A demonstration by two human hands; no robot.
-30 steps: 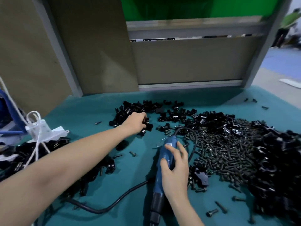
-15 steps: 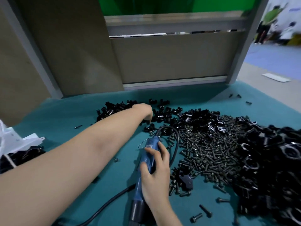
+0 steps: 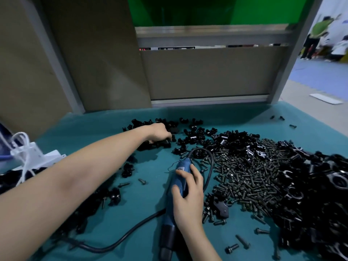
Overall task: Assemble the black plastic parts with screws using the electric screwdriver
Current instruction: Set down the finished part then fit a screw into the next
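Observation:
My left hand [image 3: 160, 131] reaches far forward into a pile of small black plastic parts [image 3: 190, 135] at the back of the teal table, its fingers curled down into the parts; what they hold is hidden. My right hand [image 3: 188, 196] lies over the blue electric screwdriver [image 3: 178, 185], fingers wrapped round its body as it rests flat on the table. A broad heap of dark screws [image 3: 250, 172] spreads to the right of the tool. Larger black plastic parts [image 3: 318, 194] are heaped at the far right.
The screwdriver's black cable [image 3: 120, 240] curves across the near table and loops behind the tool. A white power strip [image 3: 35, 157] with white cords sits at the left edge over more black parts [image 3: 94, 202]. Loose screws [image 3: 243, 242] lie near the front. Brown partition panels [image 3: 207, 72] close the back.
My left hand has pushed a little deeper into the far pile of black parts. My right hand stays on the screwdriver. The camera has swung right, then back left.

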